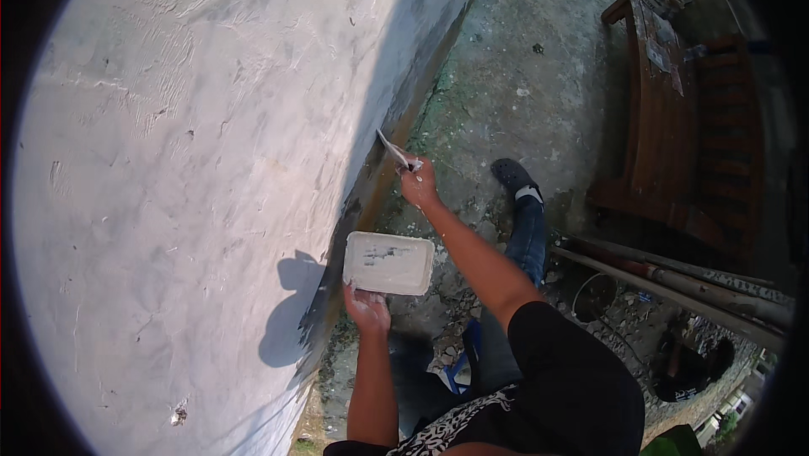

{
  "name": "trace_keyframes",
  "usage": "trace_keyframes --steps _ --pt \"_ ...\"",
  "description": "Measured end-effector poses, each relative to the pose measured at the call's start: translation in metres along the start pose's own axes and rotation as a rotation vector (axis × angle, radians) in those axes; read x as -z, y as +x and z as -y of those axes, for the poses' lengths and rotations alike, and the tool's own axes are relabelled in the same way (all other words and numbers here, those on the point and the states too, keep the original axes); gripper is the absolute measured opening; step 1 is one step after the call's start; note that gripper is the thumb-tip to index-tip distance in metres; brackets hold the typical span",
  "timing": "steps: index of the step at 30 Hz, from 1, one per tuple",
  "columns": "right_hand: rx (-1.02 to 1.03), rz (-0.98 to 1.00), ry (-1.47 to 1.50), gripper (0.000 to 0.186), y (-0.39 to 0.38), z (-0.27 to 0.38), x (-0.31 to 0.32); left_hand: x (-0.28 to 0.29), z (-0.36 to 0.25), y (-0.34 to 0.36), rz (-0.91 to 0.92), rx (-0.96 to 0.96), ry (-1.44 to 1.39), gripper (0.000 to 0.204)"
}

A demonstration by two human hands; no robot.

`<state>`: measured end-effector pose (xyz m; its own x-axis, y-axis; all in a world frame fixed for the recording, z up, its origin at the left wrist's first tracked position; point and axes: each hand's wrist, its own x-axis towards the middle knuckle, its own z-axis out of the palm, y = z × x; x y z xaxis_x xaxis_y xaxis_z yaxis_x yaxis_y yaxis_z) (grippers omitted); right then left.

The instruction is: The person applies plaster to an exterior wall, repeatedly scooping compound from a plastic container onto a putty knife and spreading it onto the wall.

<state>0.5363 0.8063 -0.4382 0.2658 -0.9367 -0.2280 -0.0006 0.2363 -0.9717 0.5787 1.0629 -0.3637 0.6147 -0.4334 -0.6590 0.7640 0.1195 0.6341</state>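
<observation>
My left hand (pixel 367 309) grips the near edge of a shallow, pale rectangular tray (pixel 391 290). Whitish paste coats the inside of the tray, with dark streaks in the middle. Farther forward, my right hand (pixel 419 182) is closed round a putty knife (pixel 391 147), and white smears mark its fingers. The knife's blade reaches the dark, shaded strip at the foot of the white plastered wall (pixel 211 161). Its tip seems to touch the wall there, though the exact contact is too small to tell.
A wooden bench (pixel 666 127) with papers and small items on it stands to the right. Long poles (pixel 674 279) lie at the lower right, near a round bucket (pixel 595 297). My foot in a dark clog (pixel 512 174) rests on the stained concrete floor (pixel 539 60). Rubble lies beside my legs.
</observation>
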Motion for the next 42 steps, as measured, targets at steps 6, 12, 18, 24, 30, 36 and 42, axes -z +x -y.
trace_keyframes --steps 6,12,18,24,30,36,42 --pt "-0.356 -0.034 -0.090 0.048 -0.014 0.028 0.028 0.025 -0.031 -0.050 -0.004 0.035 0.045 0.051" --pt "-0.242 -0.313 0.077 0.037 0.071 0.027 0.031 -0.015 0.004 -0.055 -0.068 -0.027 0.031 0.048" --pt "0.039 -0.040 -0.225 0.038 -0.036 0.030 -0.032 -0.044 0.028 -0.072 -0.147 -0.097 -0.159 0.048" --pt "-0.231 0.220 -0.234 0.020 -0.007 0.033 0.046 -0.018 0.021 -0.093 -0.166 -0.110 -0.322 0.050" --pt "-0.194 -0.210 -0.208 0.027 0.071 0.048 0.067 -0.022 0.008 -0.086 -0.059 -0.141 -0.351 0.047" --pt "-0.299 -0.183 0.188 0.029 0.078 0.045 0.019 -0.011 0.021 -0.093 -0.160 -0.093 -0.289 0.047" --pt "0.101 -0.030 0.126 0.036 0.003 0.014 0.015 0.019 0.028 -0.109 -0.152 0.011 -0.243 0.048"
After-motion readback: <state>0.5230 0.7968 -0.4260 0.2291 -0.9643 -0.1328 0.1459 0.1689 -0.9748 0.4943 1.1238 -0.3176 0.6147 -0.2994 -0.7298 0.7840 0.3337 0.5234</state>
